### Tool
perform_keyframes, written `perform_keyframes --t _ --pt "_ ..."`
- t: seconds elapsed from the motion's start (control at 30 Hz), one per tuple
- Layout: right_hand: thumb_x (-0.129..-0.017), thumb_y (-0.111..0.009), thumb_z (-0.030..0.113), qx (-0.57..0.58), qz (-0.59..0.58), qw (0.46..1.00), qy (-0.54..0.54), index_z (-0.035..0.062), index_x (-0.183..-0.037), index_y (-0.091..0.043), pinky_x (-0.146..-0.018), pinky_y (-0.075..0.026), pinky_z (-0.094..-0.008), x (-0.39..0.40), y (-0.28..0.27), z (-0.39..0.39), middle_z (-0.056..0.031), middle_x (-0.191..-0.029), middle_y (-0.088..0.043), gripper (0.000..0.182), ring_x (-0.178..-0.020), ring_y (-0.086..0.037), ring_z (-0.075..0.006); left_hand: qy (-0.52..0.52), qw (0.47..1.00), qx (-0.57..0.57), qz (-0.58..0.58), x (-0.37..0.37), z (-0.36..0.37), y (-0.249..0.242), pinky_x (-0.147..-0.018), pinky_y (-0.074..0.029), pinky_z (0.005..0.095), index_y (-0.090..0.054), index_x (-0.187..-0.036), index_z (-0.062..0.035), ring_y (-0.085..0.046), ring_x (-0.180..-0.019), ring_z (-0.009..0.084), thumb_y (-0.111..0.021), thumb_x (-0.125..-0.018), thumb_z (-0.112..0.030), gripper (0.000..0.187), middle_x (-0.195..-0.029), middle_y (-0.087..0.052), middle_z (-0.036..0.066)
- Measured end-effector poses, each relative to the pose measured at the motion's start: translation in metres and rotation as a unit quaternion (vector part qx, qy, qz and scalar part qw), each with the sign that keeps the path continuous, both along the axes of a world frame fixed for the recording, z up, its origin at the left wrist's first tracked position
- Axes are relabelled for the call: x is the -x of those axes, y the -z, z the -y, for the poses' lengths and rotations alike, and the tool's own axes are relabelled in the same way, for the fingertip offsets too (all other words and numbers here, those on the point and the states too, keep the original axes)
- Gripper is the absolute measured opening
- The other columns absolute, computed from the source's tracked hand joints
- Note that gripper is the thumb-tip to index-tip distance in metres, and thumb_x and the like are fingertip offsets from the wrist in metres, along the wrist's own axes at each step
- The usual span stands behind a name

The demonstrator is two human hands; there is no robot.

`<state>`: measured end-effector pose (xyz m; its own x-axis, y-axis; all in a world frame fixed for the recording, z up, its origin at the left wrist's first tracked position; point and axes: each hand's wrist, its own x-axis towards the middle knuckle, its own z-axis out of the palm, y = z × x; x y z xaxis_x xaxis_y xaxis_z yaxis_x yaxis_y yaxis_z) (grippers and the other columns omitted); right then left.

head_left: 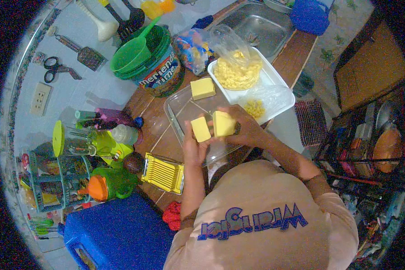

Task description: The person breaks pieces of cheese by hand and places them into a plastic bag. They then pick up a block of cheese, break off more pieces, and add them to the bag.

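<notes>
My left hand [193,148] is closed around a pale yellow block of cheese [200,129]. Right beside it, my right hand [244,122] grips another block of cheese [223,124], its cut faces turned up. Both are held over a clear plastic tray [173,105], where a third cheese block [203,88] lies at the far end. Near my left forearm sits a yellow slicer [163,174] with parallel slots. Beyond my right hand, a white tray [281,87] carries a clear bag of small yellow pieces [237,74] and a smaller heap of them [255,108].
Behind the trays stand a green bucket [166,74] with a green ladle [139,47] and a metal sink [256,22]. At left are a green pitcher [121,182], a dish rack [60,180] and a large blue container [121,229]. Scissors [60,69] hang on the wall.
</notes>
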<state>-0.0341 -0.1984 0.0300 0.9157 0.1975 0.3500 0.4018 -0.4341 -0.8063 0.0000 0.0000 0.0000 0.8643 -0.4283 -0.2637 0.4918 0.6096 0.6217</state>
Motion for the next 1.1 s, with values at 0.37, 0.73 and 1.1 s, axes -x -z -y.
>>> perform_keyframes --t 0.37,0.73,1.1 --pt "-0.061 -0.077 0.021 0.23 -0.037 0.972 -0.013 0.0047 -0.125 -0.042 -0.093 -0.041 -0.0413 -0.003 0.057 -0.027 -0.0169 -0.119 -0.048 0.075 -0.11 -0.047 -0.0347 -0.121 0.988 -0.085 0.035 0.005 -0.01 -0.015 -0.075 -0.055 0.0417 -0.043 -0.116 -0.0008 -0.06 -0.095 0.0311 -0.044 -0.09 -0.016 0.03 -0.112 -0.056 0.019" --pt "-0.072 -0.073 0.019 -0.149 -0.197 0.968 -0.052 0.0024 -0.133 -0.035 -0.091 -0.043 -0.0337 -0.001 0.016 -0.021 -0.0156 -0.128 -0.046 0.073 -0.111 -0.05 -0.0213 -0.074 0.99 -0.11 0.051 0.017 0.013 -0.031 -0.079 -0.048 0.0276 -0.057 -0.106 0.0002 -0.059 -0.088 0.0152 -0.055 -0.087 -0.009 0.021 -0.099 -0.062 0.006" --pt "-0.077 -0.066 0.007 -0.241 -0.194 0.949 -0.057 0.0014 -0.123 -0.044 -0.078 -0.049 -0.028 0.001 0.013 0.003 -0.0087 -0.106 -0.059 0.051 -0.09 -0.06 -0.0147 0.074 0.971 -0.177 0.144 0.02 0.02 -0.03 -0.074 -0.046 0.023 -0.055 -0.115 0.0004 -0.058 -0.081 0.0095 -0.061 -0.082 -0.004 0.034 -0.091 -0.063 0.002"
